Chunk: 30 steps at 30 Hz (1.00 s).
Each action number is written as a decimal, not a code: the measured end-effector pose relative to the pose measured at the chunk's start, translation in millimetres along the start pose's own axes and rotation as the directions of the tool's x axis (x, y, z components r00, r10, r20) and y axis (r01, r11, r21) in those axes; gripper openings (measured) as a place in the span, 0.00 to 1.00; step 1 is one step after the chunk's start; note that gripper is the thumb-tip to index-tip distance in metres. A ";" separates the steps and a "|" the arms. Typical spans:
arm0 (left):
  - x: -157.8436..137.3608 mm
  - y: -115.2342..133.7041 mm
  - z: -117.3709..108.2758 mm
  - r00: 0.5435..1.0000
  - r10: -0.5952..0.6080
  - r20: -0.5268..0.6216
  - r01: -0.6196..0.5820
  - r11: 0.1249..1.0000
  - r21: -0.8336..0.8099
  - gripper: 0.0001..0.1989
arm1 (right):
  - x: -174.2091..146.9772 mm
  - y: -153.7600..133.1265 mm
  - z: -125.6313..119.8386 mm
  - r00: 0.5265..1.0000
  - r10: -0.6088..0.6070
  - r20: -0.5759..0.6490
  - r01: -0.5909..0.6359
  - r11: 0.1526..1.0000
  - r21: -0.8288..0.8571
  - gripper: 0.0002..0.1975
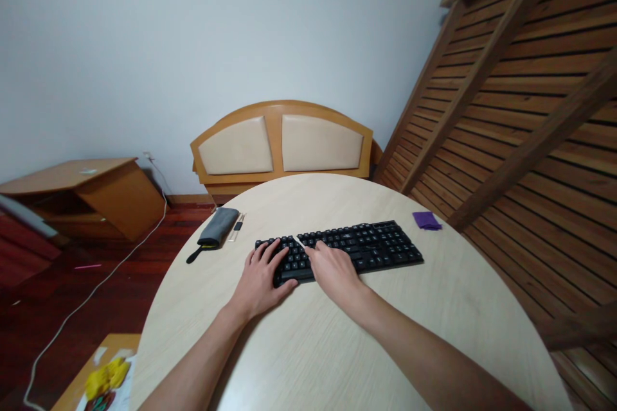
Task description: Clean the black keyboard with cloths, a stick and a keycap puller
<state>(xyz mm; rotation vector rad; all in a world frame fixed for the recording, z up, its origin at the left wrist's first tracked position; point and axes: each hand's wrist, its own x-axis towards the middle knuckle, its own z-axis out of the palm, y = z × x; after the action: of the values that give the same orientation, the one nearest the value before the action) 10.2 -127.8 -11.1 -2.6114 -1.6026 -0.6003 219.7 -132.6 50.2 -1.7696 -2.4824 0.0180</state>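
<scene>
A black keyboard (pixel 380 247) lies slightly aslant on the round pale wooden table (pixel 308 347). My left hand (pixel 263 279) rests on its left end, fingers spread over the keys and thumb along the front edge. Over the left-middle keys, my right hand (pixel 332 270) is closed around a thin white stick (pixel 299 241). The stick's far end points at the upper key rows; whether its tip touches a key cannot be made out. My right hand hides part of the keyboard's front edge.
Left of the keyboard lie a grey pouch (pixel 219 227) with a black strap and some thin pale sticks with a dark band (pixel 238 226). A folded purple cloth (pixel 427 220) is at the right. Beyond stand a headboard (pixel 277 141) and a slatted wooden frame (pixel 520 135).
</scene>
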 end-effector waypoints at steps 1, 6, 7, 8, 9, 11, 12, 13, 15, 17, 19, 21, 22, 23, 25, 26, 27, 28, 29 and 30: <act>-0.1 0.2 0.0 1.000 0.002 -0.003 -0.002 1.000 -0.004 0.34 | -3.1 0.7 0.3 1.000 0.005 0.001 -0.005 1.000 0.001 0.18; 0.3 1.1 -0.7 1.000 -0.002 0.005 0.002 1.000 -0.002 0.34 | -22.2 3.6 -4.5 0.999 0.052 0.006 -0.052 0.999 -0.002 0.17; 0.5 1.3 -0.9 1.000 -0.005 0.006 0.005 1.000 -0.001 0.34 | -24.2 4.1 -6.5 0.998 0.059 0.000 -0.059 0.998 -0.003 0.16; 0.6 1.4 -1.1 1.000 -0.007 0.005 0.007 1.000 -0.002 0.34 | -25.0 4.6 -8.5 0.998 0.067 -0.008 -0.067 0.998 -0.003 0.16; 0.8 1.6 -1.3 1.000 -0.008 0.004 0.008 1.000 -0.005 0.34 | -24.6 5.0 -10.2 0.997 0.076 -0.018 -0.076 0.997 -0.002 0.16; 0.8 1.7 -1.3 1.000 -0.006 0.001 0.006 1.000 -0.011 0.34 | -20.4 5.8 -12.2 0.995 0.095 -0.030 -0.095 0.995 0.003 0.16; 0.8 1.6 -1.2 1.000 -0.004 0.001 0.004 1.000 -0.010 0.34 | -16.9 6.1 -12.2 0.994 0.101 -0.034 -0.101 0.995 0.007 0.17; 0.7 1.5 -1.1 1.000 -0.003 0.002 0.003 1.000 -0.006 0.34 | -12.9 6.3 -11.7 0.994 0.103 -0.036 -0.103 0.995 0.012 0.17; 0.4 1.0 -0.6 1.000 -0.002 0.004 0.002 1.000 0.005 0.34 | -4.2 6.4 -9.4 0.994 0.104 -0.037 -0.103 0.994 0.023 0.18; 0.2 0.3 0.0 1.000 -0.001 0.005 0.001 1.000 0.011 0.34 | 3.4 6.1 -6.4 0.994 0.099 -0.037 -0.098 0.995 0.031 0.18; 0.2 -0.4 0.5 1.000 0.001 0.002 -0.001 1.000 0.011 0.34 | 8.4 5.9 -3.7 0.995 0.090 -0.032 -0.089 0.995 0.037 0.18; 0.3 -0.5 0.6 1.000 0.003 0.002 -0.003 1.000 0.010 0.34 | 10.0 5.9 -1.7 0.996 0.082 -0.026 -0.080 0.996 0.042 0.18; 0.4 -0.2 0.5 1.000 0.002 0.003 -0.002 1.000 0.009 0.34 | 9.7 6.2 -1.1 0.997 0.080 -0.023 -0.079 0.996 0.043 0.18; 0.6 0.2 0.1 1.000 0.000 0.005 0.000 1.000 0.010 0.34 | 8.7 6.6 -0.8 0.997 0.080 -0.019 -0.079 0.996 0.044 0.18; 1.0 1.3 -0.8 1.000 -0.005 0.008 0.005 1.000 0.012 0.34 | 5.4 8.0 -1.2 0.997 0.083 -0.010 -0.082 0.996 0.044 0.18; 1.1 1.9 -1.3 1.000 -0.007 0.009 0.007 1.000 0.012 0.34 | 3.2 8.8 -1.7 0.997 0.083 -0.005 -0.082 0.996 0.042 0.18; 1.2 2.3 -1.7 1.000 -0.008 0.007 0.008 1.000 0.011 0.34 | 0.9 9.8 -2.5 0.997 0.082 -0.001 -0.082 0.996 0.039 0.18; 1.2 2.6 -1.9 1.000 -0.007 0.005 0.007 1.000 0.009 0.34 | -1.6 10.9 -3.2 0.997 0.079 0.003 -0.079 0.996 0.036 0.18; 1.2 2.8 -2.1 1.000 -0.007 0.002 0.007 1.000 0.004 0.34 | -4.2 12.0 -3.8 0.997 0.076 0.005 -0.076 0.997 0.033 0.18; 1.1 2.7 -2.1 1.000 -0.006 -0.001 0.006 1.000 0.000 0.34 | -7.0 13.0 -4.2 0.997 0.072 0.007 -0.072 0.997 0.031 0.18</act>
<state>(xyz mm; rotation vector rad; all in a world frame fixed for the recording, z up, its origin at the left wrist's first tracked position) 12.4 -128.6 -8.3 -2.6069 -1.6114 -0.6014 234.6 -135.1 53.0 -1.8480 -2.4080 0.0663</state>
